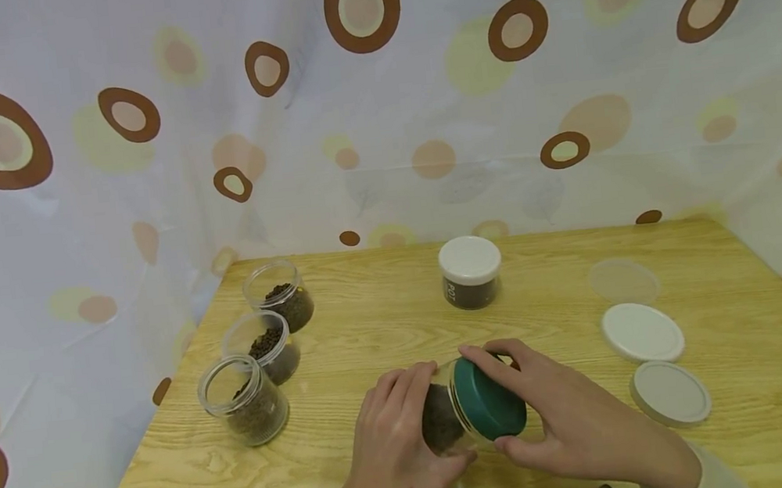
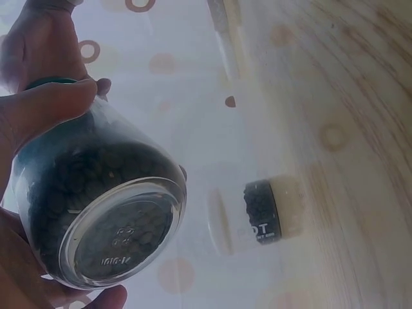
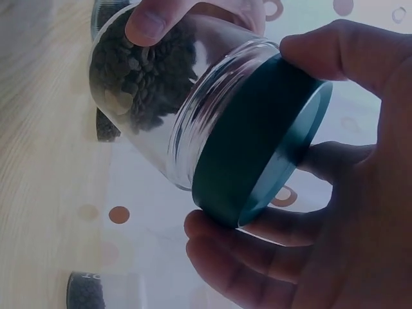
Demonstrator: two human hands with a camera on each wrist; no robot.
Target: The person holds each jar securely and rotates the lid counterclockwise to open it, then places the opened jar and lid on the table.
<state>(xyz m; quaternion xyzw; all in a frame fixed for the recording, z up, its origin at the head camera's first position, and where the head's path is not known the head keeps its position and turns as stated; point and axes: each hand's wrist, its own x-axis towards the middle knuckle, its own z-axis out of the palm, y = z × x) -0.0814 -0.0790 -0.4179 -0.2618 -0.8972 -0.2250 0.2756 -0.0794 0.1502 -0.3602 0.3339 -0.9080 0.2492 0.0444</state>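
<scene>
My left hand [image 1: 396, 444] grips a clear glass jar [image 1: 440, 421] that lies tilted above the near middle of the table. Dark pellet-like pieces fill part of the jar, and its base [image 2: 122, 238] faces the left wrist camera. On the other end, my right hand [image 1: 577, 414] holds the green lid [image 1: 488, 399] by its rim with thumb and fingers. The right wrist view shows the lid [image 3: 254, 141] at the jar's mouth, with glass threads [image 3: 209, 106] bare just below its edge. Whether the lid is loose I cannot tell.
Three lidless clear jars [image 1: 257, 414] with dark pieces stand in a row at the left. A white-lidded jar [image 1: 471, 272] stands at the back. On the right lie a clear lid [image 1: 624, 281], a white lid [image 1: 643, 332] and a greyish lid [image 1: 671, 393]. Patterned sheeting [image 1: 379, 119] surrounds the wooden table.
</scene>
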